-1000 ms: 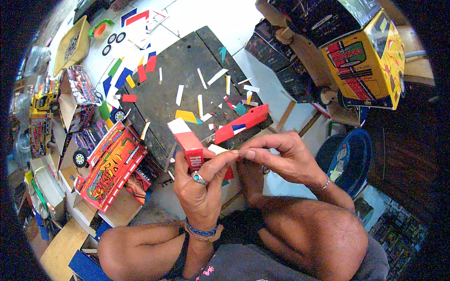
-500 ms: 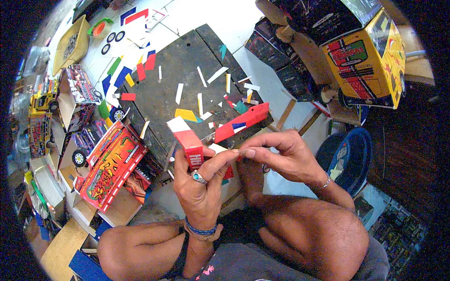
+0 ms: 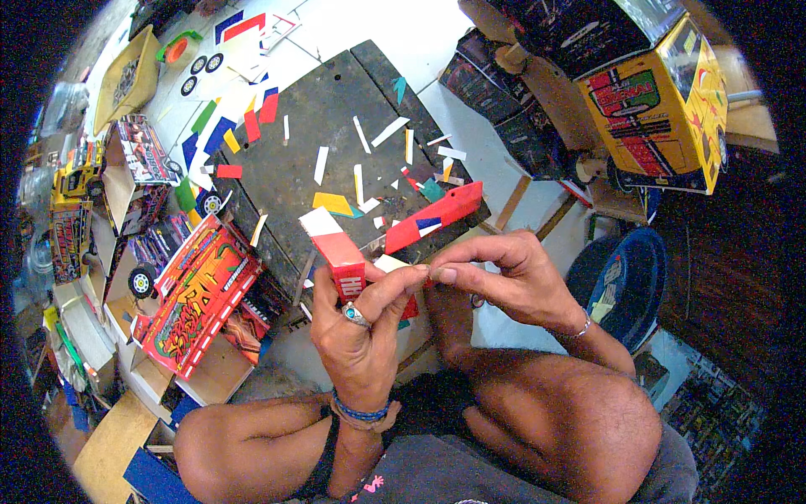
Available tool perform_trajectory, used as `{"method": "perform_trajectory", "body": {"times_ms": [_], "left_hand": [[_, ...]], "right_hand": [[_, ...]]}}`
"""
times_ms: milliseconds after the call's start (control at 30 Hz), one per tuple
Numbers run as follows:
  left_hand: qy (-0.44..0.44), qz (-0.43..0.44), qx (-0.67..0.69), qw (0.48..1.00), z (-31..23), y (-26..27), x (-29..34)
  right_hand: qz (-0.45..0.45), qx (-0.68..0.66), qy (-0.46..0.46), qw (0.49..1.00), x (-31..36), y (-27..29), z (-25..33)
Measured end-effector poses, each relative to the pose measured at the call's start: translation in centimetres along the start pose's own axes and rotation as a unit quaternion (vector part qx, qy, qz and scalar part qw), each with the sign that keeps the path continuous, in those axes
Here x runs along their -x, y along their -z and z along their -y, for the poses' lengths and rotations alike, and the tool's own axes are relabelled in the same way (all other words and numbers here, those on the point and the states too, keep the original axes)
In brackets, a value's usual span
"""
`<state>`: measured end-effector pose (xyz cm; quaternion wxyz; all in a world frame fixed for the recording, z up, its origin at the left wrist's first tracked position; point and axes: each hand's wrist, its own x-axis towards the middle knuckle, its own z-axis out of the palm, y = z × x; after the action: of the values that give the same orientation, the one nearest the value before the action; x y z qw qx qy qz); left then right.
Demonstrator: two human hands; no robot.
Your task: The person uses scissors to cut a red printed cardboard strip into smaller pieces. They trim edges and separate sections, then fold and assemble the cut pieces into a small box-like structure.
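Both my hands meet over the near edge of a dark low board [image 3: 281, 181]. My left hand [image 3: 359, 340], wearing a ring, is closed around a small red-and-white boxy piece [image 3: 337, 250] with white lettering. The thumb of that hand points right and meets the fingertips of my right hand [image 3: 516, 277]. My right thumb and index finger are pinched together there; whatever sits between them is too small to make out. Just beyond the fingers lies a long red strip [image 3: 445, 213] with a dark blue and white patch. Around it are a yellow scrap [image 3: 332, 204] and several thin white slivers.
Model truck bodies stand at the left, among them a red decorated panel [image 3: 201, 298]. A yellow tray [image 3: 126, 80] and small wheels [image 3: 206, 64] are at the far left. To the right are a yellow model truck box [image 3: 655, 118] and a blue basin [image 3: 623, 286].
Almost nothing differs. Both hands keep the same pinched pose, and the red-and-white piece stays in my left hand.
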<state>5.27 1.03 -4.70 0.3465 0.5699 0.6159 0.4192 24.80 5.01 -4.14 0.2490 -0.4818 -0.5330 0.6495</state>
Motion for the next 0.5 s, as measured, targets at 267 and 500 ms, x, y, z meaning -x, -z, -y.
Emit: {"method": "perform_trajectory", "body": {"times_ms": [267,500], "left_hand": [[0.004,0.004,-0.014,1.0,0.1,-0.1,-0.1],[-0.009,0.005,-0.01,1.0,0.4,-0.2,-0.3]], "right_hand": [[-0.044,0.094,0.095,0.99,-0.1,-0.7,-0.9],[-0.045,0.147,0.141,0.978,-0.3,-1.5,-1.6]]}}
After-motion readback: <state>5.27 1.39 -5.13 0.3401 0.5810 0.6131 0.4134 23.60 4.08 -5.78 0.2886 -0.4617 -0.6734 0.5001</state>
